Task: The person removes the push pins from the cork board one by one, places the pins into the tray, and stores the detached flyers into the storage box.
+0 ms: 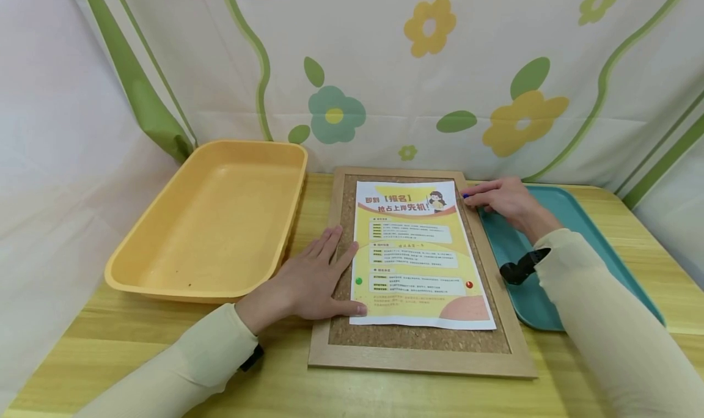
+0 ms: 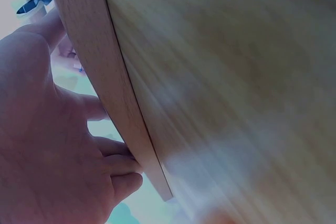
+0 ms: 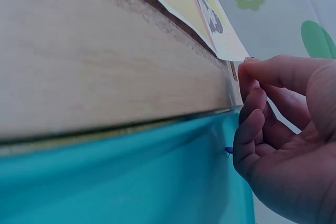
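Observation:
A printed yellow-and-white paper sheet [image 1: 418, 253] lies on a wood-framed cork board [image 1: 423, 338]. My left hand [image 1: 313, 277] spreads flat over the board's left edge, its thumb and fingertips at the sheet's left side; the left wrist view shows it against the wooden frame [image 2: 113, 77]. At the board's upper right, my right hand [image 1: 508, 201] pinches a small blue push pin [image 1: 465, 195] close to the sheet's top right corner. In the right wrist view that hand [image 3: 283, 124] has thumb and index finger together. A green push pin [image 1: 359, 281] and a red one [image 1: 469, 285] sit low on the sheet's sides.
To the left stands a large yellow tray [image 1: 118, 271]. A teal tray [image 1: 594, 265] lies beside the board's right edge, under the right forearm. Behind the wooden table [image 1: 286, 375] hangs a white flower-patterned cloth [image 1: 385, 57].

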Tool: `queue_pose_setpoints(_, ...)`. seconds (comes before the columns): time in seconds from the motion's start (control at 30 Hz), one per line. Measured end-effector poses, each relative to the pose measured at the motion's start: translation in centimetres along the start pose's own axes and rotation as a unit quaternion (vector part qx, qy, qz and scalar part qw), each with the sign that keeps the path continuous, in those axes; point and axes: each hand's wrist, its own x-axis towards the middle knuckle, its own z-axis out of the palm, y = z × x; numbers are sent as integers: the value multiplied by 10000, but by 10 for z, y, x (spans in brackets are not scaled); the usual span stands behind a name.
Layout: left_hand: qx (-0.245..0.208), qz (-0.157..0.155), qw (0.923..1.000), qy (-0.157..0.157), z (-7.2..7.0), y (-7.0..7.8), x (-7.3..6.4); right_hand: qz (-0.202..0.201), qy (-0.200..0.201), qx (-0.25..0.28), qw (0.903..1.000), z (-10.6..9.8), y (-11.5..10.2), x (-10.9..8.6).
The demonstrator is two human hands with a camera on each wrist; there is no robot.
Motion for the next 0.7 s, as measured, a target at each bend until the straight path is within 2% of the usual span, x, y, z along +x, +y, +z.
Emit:
queue_pose_setpoints(0.27, 0, -3, 10000, -7, 0, 0, 0, -4, 44, 207, 9998, -8, 7, -2)
queue_pose_setpoints(0.4, 8, 1, 10000, -6, 0, 0, 1, -57, 150, 169, 9997, -13, 12, -3)
queue_pose_setpoints(0.7, -51, -29, 10000, -6, -1, 0, 0, 94, 254, 52, 9996, -24, 21, -5)
